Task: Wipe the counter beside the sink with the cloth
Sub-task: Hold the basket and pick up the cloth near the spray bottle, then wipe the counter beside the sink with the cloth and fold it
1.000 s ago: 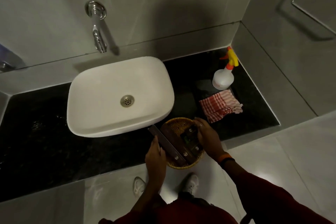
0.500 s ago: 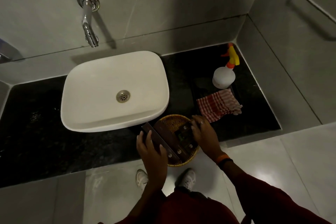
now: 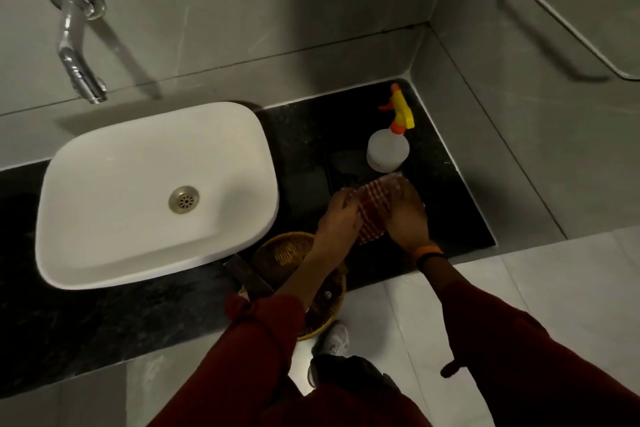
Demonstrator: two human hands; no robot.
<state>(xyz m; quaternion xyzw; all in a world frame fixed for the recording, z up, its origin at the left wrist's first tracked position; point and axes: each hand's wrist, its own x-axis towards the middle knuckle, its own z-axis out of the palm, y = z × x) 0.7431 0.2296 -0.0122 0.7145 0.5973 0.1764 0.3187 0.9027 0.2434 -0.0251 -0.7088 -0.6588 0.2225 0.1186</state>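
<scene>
Both hands are on the red-and-white checked cloth (image 3: pixel 372 215), which lies on the black stone bench (image 3: pixel 301 149) to the right of the white sink (image 3: pixel 156 191). The left hand (image 3: pixel 337 218) grips the cloth's left edge with its fingers curled over the fabric, and the right hand (image 3: pixel 407 215) presses down on the right side, fingers spread across the far corner; between them a bunched strip of the check pattern shows. The picture is slightly blurred at the hands, so the exact hold of each finger is hard to read. Just behind the cloth, close to the right hand's fingertips, stands a white spray bottle (image 3: pixel 388 149) with a yellow and orange trigger head, set near the corner where the bench meets the grey tiled wall. In front of the sink's near right corner sits a round woven basket (image 3: pixel 294 250) at the bench's front edge, partly covered by the left forearm in its dark red sleeve (image 3: pixel 263 322); a dark flat object juts from the basket's left side, too dim to identify. An orange band (image 3: pixel 429 251) circles the right wrist. A chrome tap (image 3: pixel 78 45) projects from the wall above the sink.
</scene>
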